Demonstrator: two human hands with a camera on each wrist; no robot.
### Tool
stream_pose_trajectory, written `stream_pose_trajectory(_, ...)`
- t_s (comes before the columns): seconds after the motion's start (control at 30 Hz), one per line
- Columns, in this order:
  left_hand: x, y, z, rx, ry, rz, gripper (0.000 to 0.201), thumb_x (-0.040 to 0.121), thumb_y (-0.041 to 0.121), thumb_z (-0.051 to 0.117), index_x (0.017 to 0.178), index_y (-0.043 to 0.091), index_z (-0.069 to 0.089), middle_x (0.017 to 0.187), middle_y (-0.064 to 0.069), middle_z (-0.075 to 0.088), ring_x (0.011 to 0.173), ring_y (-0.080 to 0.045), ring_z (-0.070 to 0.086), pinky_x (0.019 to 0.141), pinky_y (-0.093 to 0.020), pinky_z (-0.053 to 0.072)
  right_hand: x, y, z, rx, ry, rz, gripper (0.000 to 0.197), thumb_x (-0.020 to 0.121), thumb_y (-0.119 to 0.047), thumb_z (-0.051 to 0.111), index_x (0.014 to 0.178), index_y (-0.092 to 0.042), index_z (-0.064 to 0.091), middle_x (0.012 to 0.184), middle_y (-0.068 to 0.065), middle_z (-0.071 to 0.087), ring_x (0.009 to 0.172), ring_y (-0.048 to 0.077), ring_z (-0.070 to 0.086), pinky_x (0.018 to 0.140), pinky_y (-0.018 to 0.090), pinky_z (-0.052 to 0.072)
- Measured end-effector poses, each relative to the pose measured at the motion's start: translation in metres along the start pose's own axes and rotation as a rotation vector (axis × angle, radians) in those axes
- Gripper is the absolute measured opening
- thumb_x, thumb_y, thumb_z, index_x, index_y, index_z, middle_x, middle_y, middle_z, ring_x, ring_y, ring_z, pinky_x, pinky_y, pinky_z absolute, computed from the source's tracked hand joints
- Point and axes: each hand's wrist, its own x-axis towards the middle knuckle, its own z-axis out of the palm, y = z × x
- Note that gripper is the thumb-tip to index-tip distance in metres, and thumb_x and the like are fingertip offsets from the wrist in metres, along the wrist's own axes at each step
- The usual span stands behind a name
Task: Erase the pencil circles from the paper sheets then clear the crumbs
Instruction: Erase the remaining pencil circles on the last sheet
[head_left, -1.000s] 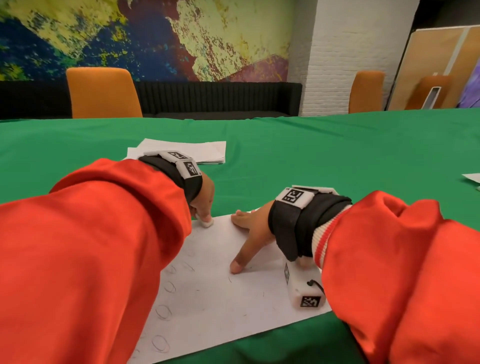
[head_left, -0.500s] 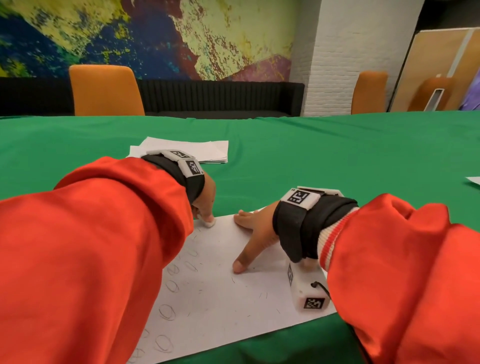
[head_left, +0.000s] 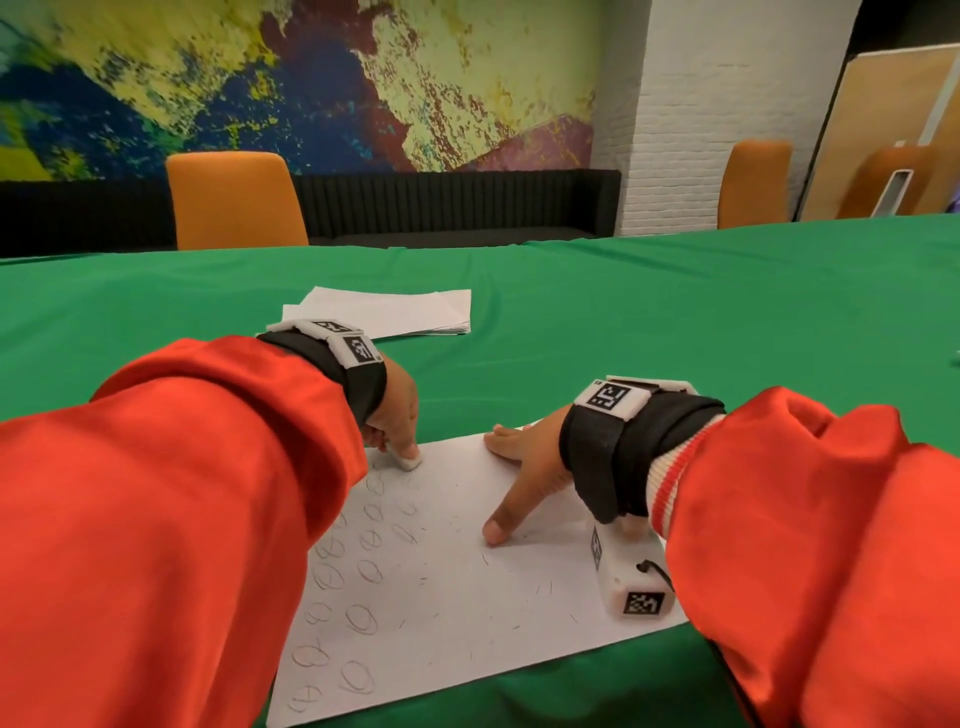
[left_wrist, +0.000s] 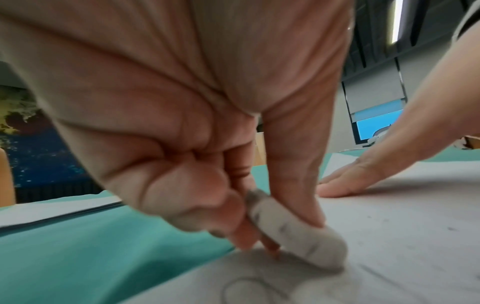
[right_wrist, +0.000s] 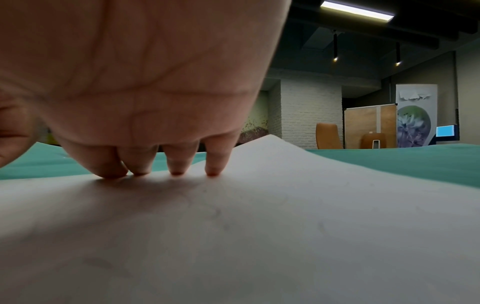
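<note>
L hand pinches white eraser btwn thumb & fingers; eraser tip down on paper sheet, near sheet's far-left corner. Eraser surface grey-smudged. R hand flat on same sheet, fingers straight & slightly spread, fingertips pressing paper at far edge; thumb splayed toward the person, tip on paper. Sheet lies on green tablecloth, w/ near edge at table edge. Pencil circles in approx. 2–3 columns on L part of sheet, running from just below eraser to near edge. Small dark eraser crumbs scattered over mid/R part of sheet. Second stack of paper farther back on cloth, apart from working sheet.
</note>
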Motion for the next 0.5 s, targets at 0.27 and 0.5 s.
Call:
stream_pose_trajectory(0.27, -0.005, 0.009, -0.006, 0.004, 0.060, 0.046, 0.016, 0.086, 0.026, 0.069, 0.096, 0.015, 0.066, 0.068, 0.004, 0.057, 0.059, -0.007, 0.053, 0.054, -0.012, 0.044, -0.001, -0.001, 0.000, -0.038, 0.034, -0.026, 0.106, 0.076, -0.064, 0.060, 0.151, -0.021, -0.002, 0.158, -0.005, -0.007, 0.145, 0.017, 0.007, 0.115, 0.034, 0.010)
stream_pose_trajectory(0.5, 0.000, 0.006, -0.004, 0.049, 0.009, 0.000, 0.018, 0.086, 0.029, 0.068, 0.092, 0.012, 0.066, 0.067, 0.004, 0.057, 0.058, -0.010, 0.053, 0.057, -0.016, 0.044, -0.002, -0.001, 0.000, -0.014, 0.014, -0.030, 0.105, 0.077, -0.063, 0.060, 0.151, -0.021, 0.000, 0.158, -0.006, 0.000, 0.144, 0.016, 0.014, 0.114, 0.031, 0.015)
